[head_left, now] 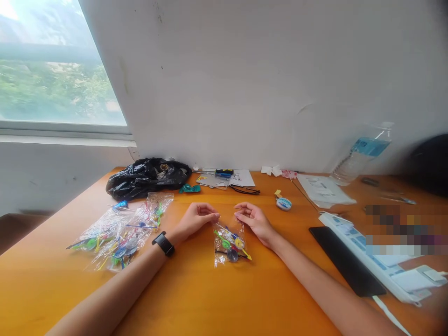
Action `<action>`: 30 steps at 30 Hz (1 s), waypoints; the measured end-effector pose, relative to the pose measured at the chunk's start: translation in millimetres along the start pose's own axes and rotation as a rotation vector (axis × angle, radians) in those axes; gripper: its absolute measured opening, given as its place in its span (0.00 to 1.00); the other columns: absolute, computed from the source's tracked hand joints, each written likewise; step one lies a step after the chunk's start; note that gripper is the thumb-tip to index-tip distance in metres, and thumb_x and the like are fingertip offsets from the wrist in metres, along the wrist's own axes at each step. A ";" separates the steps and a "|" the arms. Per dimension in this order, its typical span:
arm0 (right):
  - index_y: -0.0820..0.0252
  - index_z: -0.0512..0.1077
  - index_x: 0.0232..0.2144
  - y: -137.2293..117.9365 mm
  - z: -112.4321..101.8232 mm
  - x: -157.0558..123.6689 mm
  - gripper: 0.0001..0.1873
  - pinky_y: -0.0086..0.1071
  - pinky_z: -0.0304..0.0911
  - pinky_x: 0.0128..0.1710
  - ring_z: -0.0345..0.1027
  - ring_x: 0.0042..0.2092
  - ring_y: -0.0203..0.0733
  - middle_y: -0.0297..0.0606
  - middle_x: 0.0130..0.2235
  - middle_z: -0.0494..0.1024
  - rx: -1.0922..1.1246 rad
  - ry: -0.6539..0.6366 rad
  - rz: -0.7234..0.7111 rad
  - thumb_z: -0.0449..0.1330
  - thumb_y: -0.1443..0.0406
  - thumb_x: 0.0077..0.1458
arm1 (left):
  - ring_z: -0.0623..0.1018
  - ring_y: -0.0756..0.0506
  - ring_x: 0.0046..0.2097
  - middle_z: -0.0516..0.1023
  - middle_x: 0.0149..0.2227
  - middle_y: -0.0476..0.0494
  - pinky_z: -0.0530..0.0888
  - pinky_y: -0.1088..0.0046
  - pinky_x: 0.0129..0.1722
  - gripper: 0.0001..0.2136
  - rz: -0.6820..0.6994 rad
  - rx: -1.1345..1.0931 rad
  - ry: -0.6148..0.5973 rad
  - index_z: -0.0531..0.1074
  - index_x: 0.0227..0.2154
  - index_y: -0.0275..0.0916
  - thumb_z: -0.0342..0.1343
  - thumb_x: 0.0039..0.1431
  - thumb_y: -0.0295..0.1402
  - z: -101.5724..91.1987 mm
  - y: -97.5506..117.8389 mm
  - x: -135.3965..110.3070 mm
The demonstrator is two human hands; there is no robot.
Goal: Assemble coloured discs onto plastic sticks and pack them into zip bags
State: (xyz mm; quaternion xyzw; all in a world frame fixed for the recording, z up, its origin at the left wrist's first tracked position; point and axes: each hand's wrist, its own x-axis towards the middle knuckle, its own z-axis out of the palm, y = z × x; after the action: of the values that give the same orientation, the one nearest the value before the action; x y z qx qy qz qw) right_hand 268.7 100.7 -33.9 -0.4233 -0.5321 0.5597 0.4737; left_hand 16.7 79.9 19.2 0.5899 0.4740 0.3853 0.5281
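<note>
A small clear plastic bag (231, 245) sits at the middle of the table, with green, yellow, blue and dark plastic pieces inside, some arrow-shaped and some round. My left hand (196, 221), with a black watch (163, 244) on its wrist, pinches the bag's upper left corner between thumb and fingers. At the upper right corner, my right hand (257, 225) has its thumb and fingertips closed on the bag's edge. To the left, several similar clear bags (121, 235) of coloured pieces lie overlapping beside my left forearm.
A black plastic bag (147, 179) lies at the back left near a screwdriver (224, 171). A round white-and-blue container (283, 204) stands right of centre. On the right are a clear bottle (364, 154), a black phone (345, 259) and a white power strip (367, 256).
</note>
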 end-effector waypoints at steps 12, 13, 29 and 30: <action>0.56 0.79 0.37 -7.6 -7.4 -25.1 0.19 0.35 0.67 0.42 0.75 0.39 0.42 0.36 0.34 0.80 -0.005 -0.072 0.031 0.76 0.52 0.52 | 0.82 0.42 0.38 0.86 0.35 0.41 0.77 0.71 0.40 0.12 -0.017 0.003 -0.010 0.83 0.31 0.38 0.71 0.56 0.43 -2.8 7.0 -14.4; 0.56 0.79 0.38 -7.5 -7.6 -24.8 0.19 0.34 0.67 0.40 0.74 0.38 0.42 0.35 0.34 0.79 0.015 -0.062 0.048 0.77 0.52 0.51 | 0.82 0.43 0.37 0.85 0.34 0.41 0.77 0.71 0.40 0.12 -0.017 0.000 -0.014 0.83 0.32 0.38 0.71 0.57 0.43 -2.8 7.4 -14.9; 0.59 0.78 0.33 -7.3 -9.0 -24.8 0.23 0.32 0.62 0.33 0.68 0.31 0.38 0.35 0.30 0.76 0.085 -0.055 0.106 0.71 0.45 0.57 | 0.83 0.42 0.31 0.84 0.31 0.35 0.79 0.67 0.35 0.30 -0.078 -0.308 -0.086 0.82 0.39 0.31 0.60 0.63 0.60 -7.3 -21.9 -5.8; 0.59 0.78 0.33 -7.2 -9.3 -24.8 0.23 0.32 0.62 0.33 0.67 0.31 0.38 0.35 0.30 0.76 0.084 -0.054 0.108 0.71 0.45 0.57 | 0.83 0.42 0.32 0.84 0.32 0.35 0.79 0.67 0.36 0.28 -0.075 -0.317 -0.095 0.82 0.40 0.32 0.61 0.63 0.58 -7.8 -21.1 -6.3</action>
State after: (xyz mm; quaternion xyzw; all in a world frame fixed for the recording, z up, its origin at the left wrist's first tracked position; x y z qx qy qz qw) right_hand 283.1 78.0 -28.1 -0.4161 -0.4971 0.6175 0.4455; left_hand 4.5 75.6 -0.2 0.4986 0.4035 0.4071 0.6503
